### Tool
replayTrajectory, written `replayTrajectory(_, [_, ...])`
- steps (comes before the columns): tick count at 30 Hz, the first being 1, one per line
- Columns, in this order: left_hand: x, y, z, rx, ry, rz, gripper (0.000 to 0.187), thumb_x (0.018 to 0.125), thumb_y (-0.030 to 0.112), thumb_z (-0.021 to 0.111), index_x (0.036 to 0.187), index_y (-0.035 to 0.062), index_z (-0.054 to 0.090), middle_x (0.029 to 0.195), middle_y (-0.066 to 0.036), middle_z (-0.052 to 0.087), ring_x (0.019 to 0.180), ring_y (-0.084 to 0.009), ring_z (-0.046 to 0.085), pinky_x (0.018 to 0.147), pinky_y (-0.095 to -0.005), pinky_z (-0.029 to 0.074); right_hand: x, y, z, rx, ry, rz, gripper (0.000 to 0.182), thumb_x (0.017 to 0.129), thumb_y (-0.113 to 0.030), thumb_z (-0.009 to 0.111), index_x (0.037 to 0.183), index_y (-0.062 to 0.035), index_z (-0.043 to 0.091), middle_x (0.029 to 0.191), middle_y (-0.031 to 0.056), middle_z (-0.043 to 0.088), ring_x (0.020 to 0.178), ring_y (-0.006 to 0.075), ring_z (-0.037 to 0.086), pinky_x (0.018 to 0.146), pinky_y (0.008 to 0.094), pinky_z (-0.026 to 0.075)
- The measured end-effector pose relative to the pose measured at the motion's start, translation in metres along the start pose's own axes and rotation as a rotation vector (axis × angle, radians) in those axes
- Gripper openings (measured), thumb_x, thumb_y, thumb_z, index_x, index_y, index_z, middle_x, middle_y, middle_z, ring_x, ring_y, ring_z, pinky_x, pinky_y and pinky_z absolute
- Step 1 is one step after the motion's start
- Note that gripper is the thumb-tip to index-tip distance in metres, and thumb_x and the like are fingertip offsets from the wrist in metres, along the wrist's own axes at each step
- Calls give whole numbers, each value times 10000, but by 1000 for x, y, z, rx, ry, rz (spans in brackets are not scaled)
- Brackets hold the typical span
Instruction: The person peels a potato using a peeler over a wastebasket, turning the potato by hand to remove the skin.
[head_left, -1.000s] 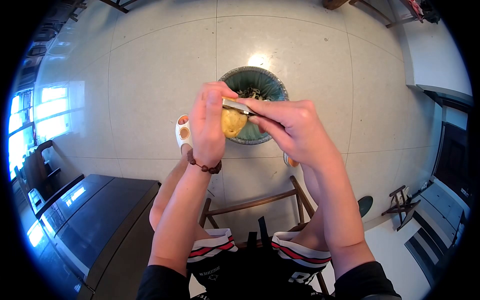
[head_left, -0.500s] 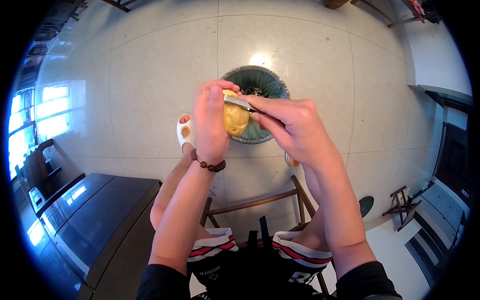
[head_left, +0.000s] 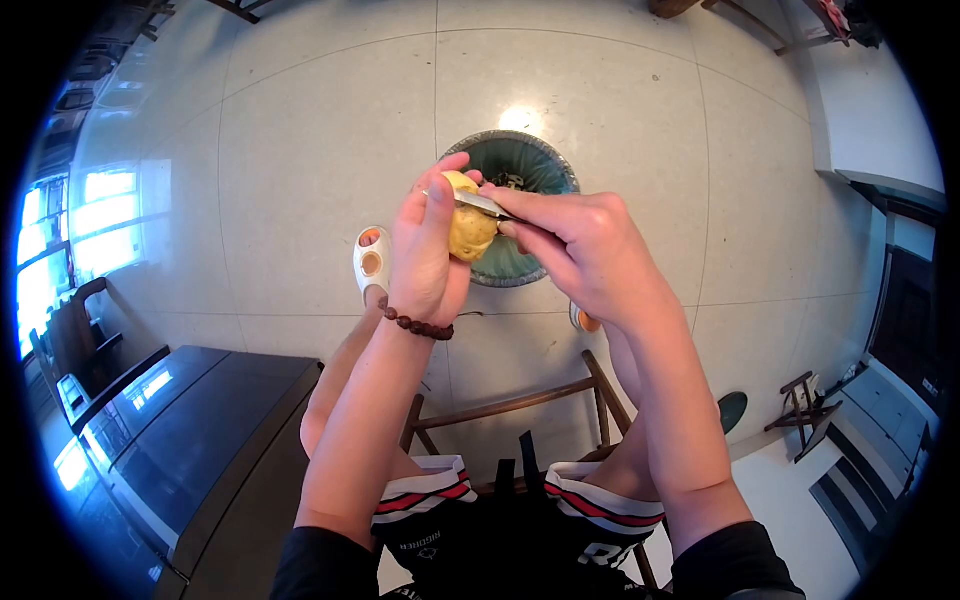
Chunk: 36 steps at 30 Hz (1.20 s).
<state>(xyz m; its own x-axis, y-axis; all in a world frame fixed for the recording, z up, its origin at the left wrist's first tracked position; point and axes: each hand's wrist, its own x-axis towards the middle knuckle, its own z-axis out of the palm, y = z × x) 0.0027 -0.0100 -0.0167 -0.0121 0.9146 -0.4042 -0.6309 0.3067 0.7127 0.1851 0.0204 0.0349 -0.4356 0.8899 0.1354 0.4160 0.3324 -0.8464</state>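
One yellow potato (head_left: 470, 236) sits in the palm of the left hand (head_left: 420, 255), held up above the bin (head_left: 545, 166). The left hand cups it from the side, fingers partly hidden behind; the right hand (head_left: 590, 248) pinches a metal-bladed tool (head_left: 478, 203) that lies across the potato's upper part. The potato should be firm and fairly light, hard to bruise, though probably slippery wherever its flesh is bare. The best hold seems to be around its rounded side, away from the blade. The left thumb is the main obstacle: its tip is right beside the tool's end, and whether they touch I cannot tell.

Below, scraps (head_left: 512, 182) lie in the green-lined bin. A white slipper (head_left: 370, 266) is near the bin's left, a wooden chair rail (head_left: 500, 404) nearer the body, and a dark glossy table (head_left: 215, 410) well apart.
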Motion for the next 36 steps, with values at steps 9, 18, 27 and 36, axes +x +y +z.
replayTrajectory(9, [1,8,0,63,-71,-77,702,1052,680,447,1484,127,471,1295,-51,633,1147,-169,635,908,-355,554,0,-8,-7,-23,-94,139,324,935,-110,725,1257,-111,763,914,180,755,740,361,712,701,408,579])
replayTrajectory(18, [3,8,1,87,-177,91,582,1077,610,489,1370,107,490,1190,-53,601,1044,-143,641,787,-309,583,-4,-4,-5,50,-11,18,401,877,-12,768,1269,-95,772,749,167,706,546,230,610,579,312,522])
replayTrajectory(27, [3,7,0,51,-207,91,545,1072,549,569,1321,67,515,1152,-62,604,1074,-142,611,926,-310,535,-5,0,-6,44,26,-16,394,844,20,771,1227,-71,784,821,174,741,609,251,654,620,310,547])
replayTrajectory(36, [3,7,1,42,-172,71,477,1098,514,539,1286,76,535,1144,-56,603,1042,-131,594,922,-305,517,-4,-1,-5,90,34,6,353,857,36,759,1196,-55,791,735,147,702,554,192,600,567,288,508])
